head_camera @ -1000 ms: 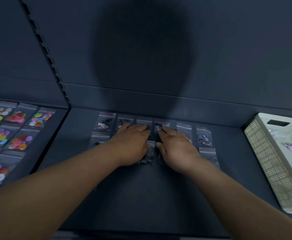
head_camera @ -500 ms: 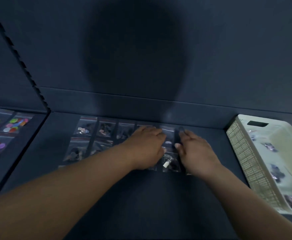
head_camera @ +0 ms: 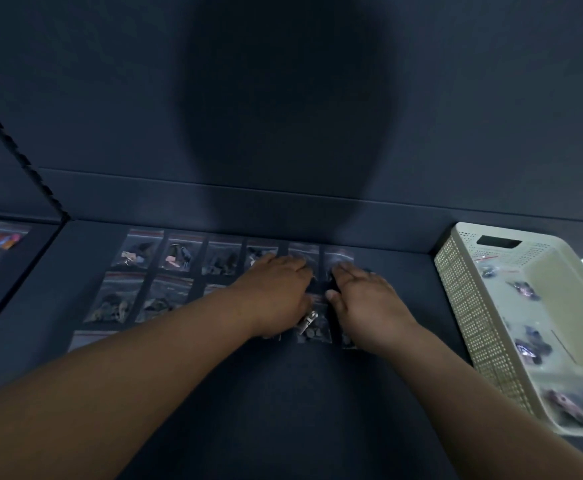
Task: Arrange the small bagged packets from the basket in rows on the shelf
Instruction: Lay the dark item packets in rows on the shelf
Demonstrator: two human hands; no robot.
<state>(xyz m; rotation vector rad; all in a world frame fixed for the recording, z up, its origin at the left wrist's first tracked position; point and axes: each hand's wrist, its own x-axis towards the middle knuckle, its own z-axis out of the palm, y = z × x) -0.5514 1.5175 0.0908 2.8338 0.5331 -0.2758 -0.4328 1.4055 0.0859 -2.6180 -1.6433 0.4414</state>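
Now both hands lie flat on the dark shelf (head_camera: 283, 410), among clear packets already set out in rows. The left hand (head_camera: 276, 289) and the right hand (head_camera: 366, 299) rest side by side with fingers fairly straight, their tips on the right end of the back row (head_camera: 181, 254). Neither grip closes round anything; each only presses down on plastic. Between them a packet of metal bits (head_camera: 312, 327) shows in the second row, and the edge of another peeks out beneath the right wrist. The step in hand looks like squaring and spacing this right end, so that the second row lines up under the first. A lone packet (head_camera: 92, 337) at the near left seems to start a third row. More packets (head_camera: 529, 348) lie in the white basket (head_camera: 470, 306), which stands on the shelf well to the right. The next move likely calls for the right hand to lift off without dragging the slippery bags askew, reach into the basket, pinch one packet and lay it beside that lone one, edges parallel.
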